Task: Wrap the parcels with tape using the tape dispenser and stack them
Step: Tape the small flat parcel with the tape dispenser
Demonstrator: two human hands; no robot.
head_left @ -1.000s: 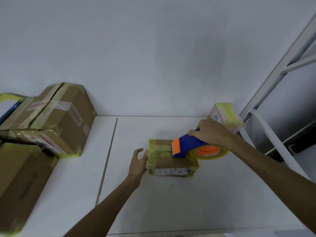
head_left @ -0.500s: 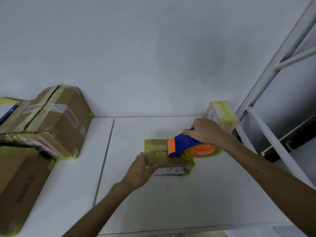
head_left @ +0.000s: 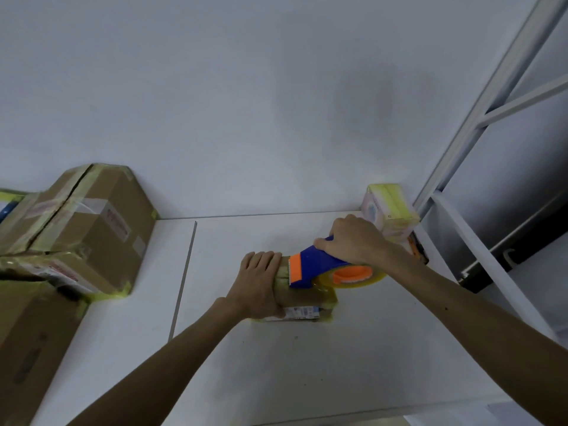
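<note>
Cardboard parcel point(head_left: 307, 298) clasped by left hand point(head_left: 258, 284); right hand point(head_left: 353, 241) grips dispenser point(head_left: 310, 265).

The white table point(head_left: 338, 370) lies open across its near half and mid-left, hemmed by stacked cardboard boxes point(head_left: 92, 238) at left, a small pink box point(head_left: 388, 207) far right, and a metal rack point(head_left: 458, 229) beyond.

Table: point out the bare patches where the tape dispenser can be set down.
Widest bare patch: the table front, between the small parcel and the near edge. Another lies behind the parcel, up to the wall. Crowded: the left end, under the stacked boxes, and the back right corner with the pale box.
</note>
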